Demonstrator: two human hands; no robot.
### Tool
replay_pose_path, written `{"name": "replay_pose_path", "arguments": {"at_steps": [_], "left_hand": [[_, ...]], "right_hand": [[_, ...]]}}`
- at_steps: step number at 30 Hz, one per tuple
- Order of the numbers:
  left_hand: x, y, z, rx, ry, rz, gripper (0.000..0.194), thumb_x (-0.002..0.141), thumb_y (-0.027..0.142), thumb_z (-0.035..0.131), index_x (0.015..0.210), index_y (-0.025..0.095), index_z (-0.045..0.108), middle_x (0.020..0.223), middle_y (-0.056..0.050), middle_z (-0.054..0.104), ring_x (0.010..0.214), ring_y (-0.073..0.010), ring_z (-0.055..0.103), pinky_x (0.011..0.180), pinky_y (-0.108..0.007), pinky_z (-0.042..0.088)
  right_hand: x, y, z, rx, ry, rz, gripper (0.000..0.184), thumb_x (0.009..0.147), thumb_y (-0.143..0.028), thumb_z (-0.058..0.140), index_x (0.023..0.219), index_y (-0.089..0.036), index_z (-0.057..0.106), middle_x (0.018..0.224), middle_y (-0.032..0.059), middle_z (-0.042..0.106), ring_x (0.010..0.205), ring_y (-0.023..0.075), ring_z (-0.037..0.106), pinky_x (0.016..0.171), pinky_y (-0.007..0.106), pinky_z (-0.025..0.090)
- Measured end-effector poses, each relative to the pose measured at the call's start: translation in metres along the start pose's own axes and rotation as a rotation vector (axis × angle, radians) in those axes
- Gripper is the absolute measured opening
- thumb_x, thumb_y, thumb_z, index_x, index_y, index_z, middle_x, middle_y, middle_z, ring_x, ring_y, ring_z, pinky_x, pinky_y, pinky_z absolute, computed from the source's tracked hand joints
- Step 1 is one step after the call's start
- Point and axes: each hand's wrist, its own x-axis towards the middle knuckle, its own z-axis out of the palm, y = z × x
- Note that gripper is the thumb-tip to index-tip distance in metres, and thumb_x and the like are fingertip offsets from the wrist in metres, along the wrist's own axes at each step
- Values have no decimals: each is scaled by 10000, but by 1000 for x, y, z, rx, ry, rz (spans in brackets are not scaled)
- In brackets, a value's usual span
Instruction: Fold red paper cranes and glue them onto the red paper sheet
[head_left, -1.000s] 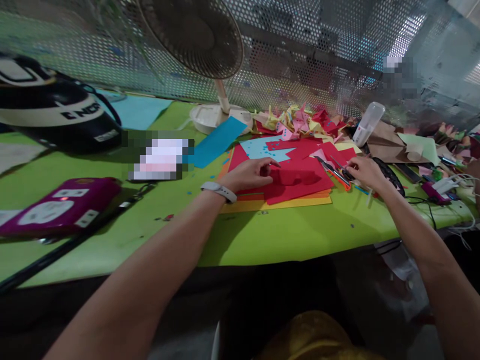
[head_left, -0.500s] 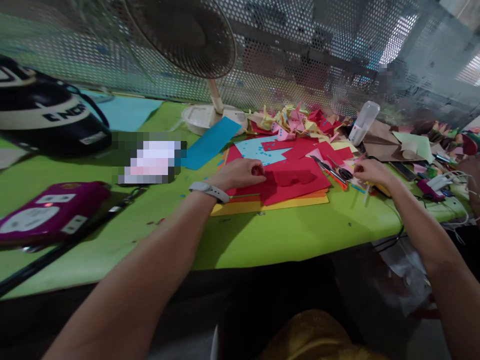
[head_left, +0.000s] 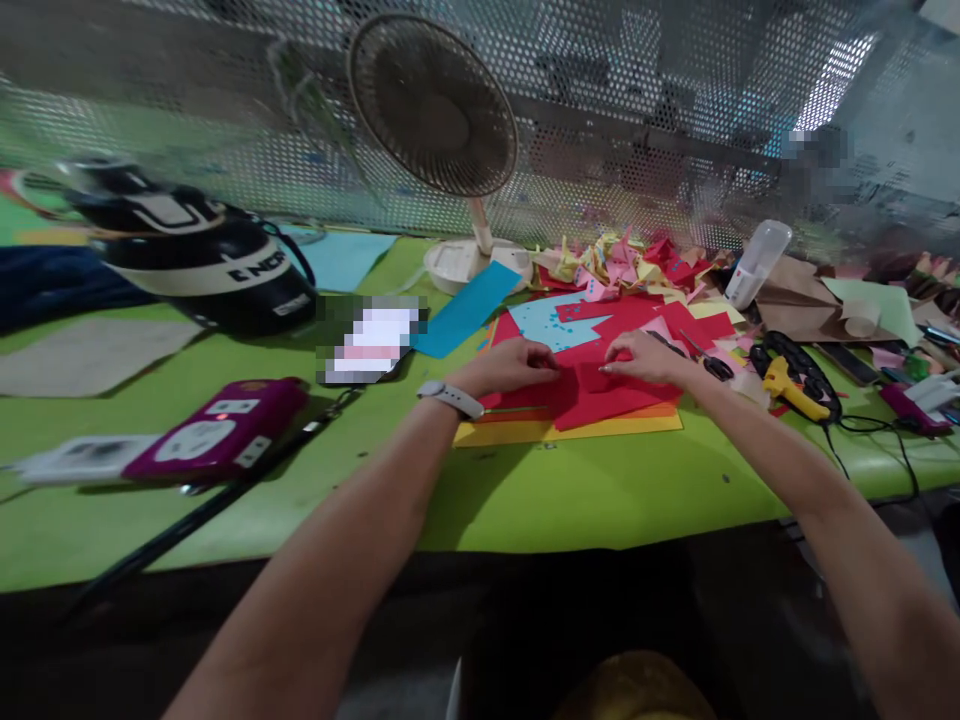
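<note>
My left hand (head_left: pixel 521 366), with a watch (head_left: pixel 450 398) on the wrist, rests at the left part of a red sheet of paper (head_left: pixel 600 402). Its fingers are curled inward, and the tips meet the red paper. Facing it from the right, my right hand (head_left: pixel 641 358) has thumb and finger pinched together just over the same sheet; anything between them is too small to make out. A darker red piece of paper (head_left: pixel 582 377) lies between the hands. Orange and yellow sheets (head_left: pixel 637 422) stick out underneath. Scissors (head_left: pixel 718 368) lie partly behind my right forearm.
Behind the sheets are light blue paper with blue bits (head_left: pixel 551 320) and a heap of folded paper pieces (head_left: pixel 619 262). A fan (head_left: pixel 480 255), blue strip (head_left: pixel 469 310), phone (head_left: pixel 375 340), purple power strip (head_left: pixel 217 430) and jug (head_left: pixel 217 265) stand leftward. A corded yellow-black glue gun (head_left: pixel 795 385) lies right.
My right hand has moved left from beside the scissors to the red paper. My left hand remains at the red sheet, its fingers still curled. The view has turned a little left.
</note>
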Motion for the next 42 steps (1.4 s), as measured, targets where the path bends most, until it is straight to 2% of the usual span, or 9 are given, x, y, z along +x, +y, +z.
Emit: {"name": "replay_pose_path", "arguments": {"at_steps": [4,9,15,22,25,28,31,37,42], "left_hand": [[-3,7,3,-98,4,-29,369,722,534,675,839,189,732,740,-36,713,658,-175,590,597,-270,414],[-6,25,16,-504,-2,2,392,685,504,759,917,192,715,956,-58,757,892,-210,661,800,-325,503],[-6,26,27,-700,140,-68,375,662,528,790,776,188,680,836,-50,734,843,-192,659,791,-327,511],[-5,20,26,-837,215,-117,424,571,497,862,791,184,677,848,-56,733,835,-188,672,808,-342,540],[-6,21,21,-927,255,-143,400,546,434,901,751,170,682,785,-38,718,746,-152,647,789,-325,537],[-8,22,13,-1039,381,-139,369,536,375,923,734,170,690,749,-21,709,697,-132,629,761,-304,532],[-9,21,4,-1190,583,-79,322,550,317,926,742,187,703,772,-20,724,730,-145,656,755,-299,538],[-8,19,-8,-1371,831,-31,185,647,211,877,759,219,730,802,-2,739,725,-117,668,724,-249,523],[-9,21,-13,-1397,907,-54,125,720,166,828,765,226,728,678,25,679,627,-92,617,663,-227,503]], "right_hand": [[2,1,7,308,121,103,202,795,-381,732,747,-195,674,735,18,686,688,157,603,683,306,465],[-1,-6,16,618,168,205,323,737,-497,757,773,-196,645,679,-14,628,587,135,546,573,289,433],[6,-12,22,647,137,168,271,754,-447,743,737,-193,651,704,-15,626,651,133,543,638,283,427],[17,-4,15,611,52,125,287,734,-452,754,731,-183,656,715,-4,641,694,140,562,688,288,443],[21,-5,9,558,113,87,270,798,-457,698,797,-187,682,785,18,683,755,160,597,739,306,466],[27,0,-3,518,255,41,234,845,-430,655,858,-200,694,889,36,725,875,183,638,856,334,485],[36,14,-16,522,298,62,183,816,-388,692,836,-206,691,887,40,739,885,190,659,895,351,496],[40,35,-19,529,282,94,110,789,-309,683,799,-200,700,823,38,736,816,192,662,872,374,504],[29,25,-8,381,108,57,135,826,-309,656,841,-189,717,878,62,756,841,203,672,849,375,516]]}}
